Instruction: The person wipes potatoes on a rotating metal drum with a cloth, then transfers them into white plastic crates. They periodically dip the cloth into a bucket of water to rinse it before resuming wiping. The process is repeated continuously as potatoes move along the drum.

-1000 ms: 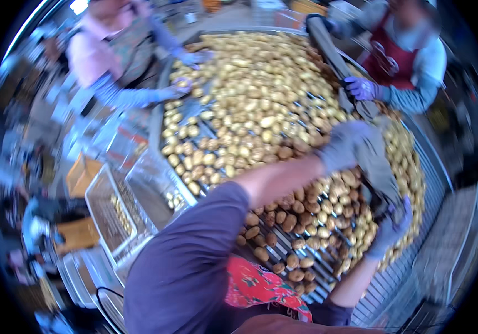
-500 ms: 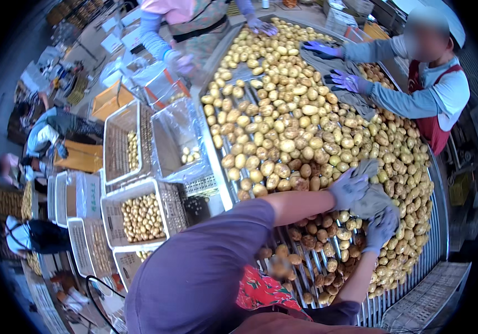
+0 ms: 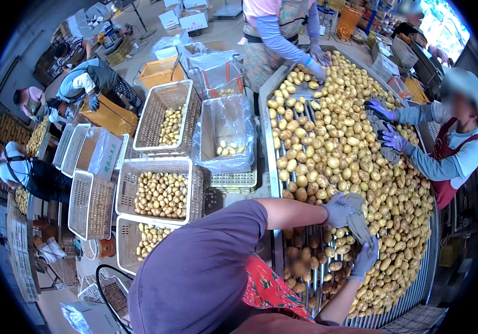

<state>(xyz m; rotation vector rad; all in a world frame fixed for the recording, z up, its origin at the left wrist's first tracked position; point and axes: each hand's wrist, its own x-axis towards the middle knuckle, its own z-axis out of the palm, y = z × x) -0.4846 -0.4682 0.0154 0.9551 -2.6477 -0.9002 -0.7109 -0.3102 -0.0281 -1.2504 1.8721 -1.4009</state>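
A heap of yellow-brown potatoes [image 3: 350, 150] covers a roller sorting table [image 3: 273, 167]. My left hand [image 3: 340, 211], in a grey glove, grips the far part of a crumpled grey cloth [image 3: 357, 221] lying on the potatoes. My right hand [image 3: 365, 258], gloved too, is closed on the cloth's nearer end. Darker, dirtier potatoes [image 3: 301, 261] lie on bare metal rollers [image 3: 315, 278] just left of my right hand. The cloth and gloves partly hide my fingertips.
Across the table at right, a co-worker in purple gloves [image 3: 395, 138] presses another dark cloth on potatoes. Another person's gloved hand [image 3: 316, 71] reaches in at the far end. Left of the table stand white crates [image 3: 125, 192] of potatoes and a plastic-lined box [image 3: 201, 131].
The view has swung left. Against the table, my hands and the cloth have moved nearer and leftward. The far person's hand has gone from beside the table onto the potatoes.
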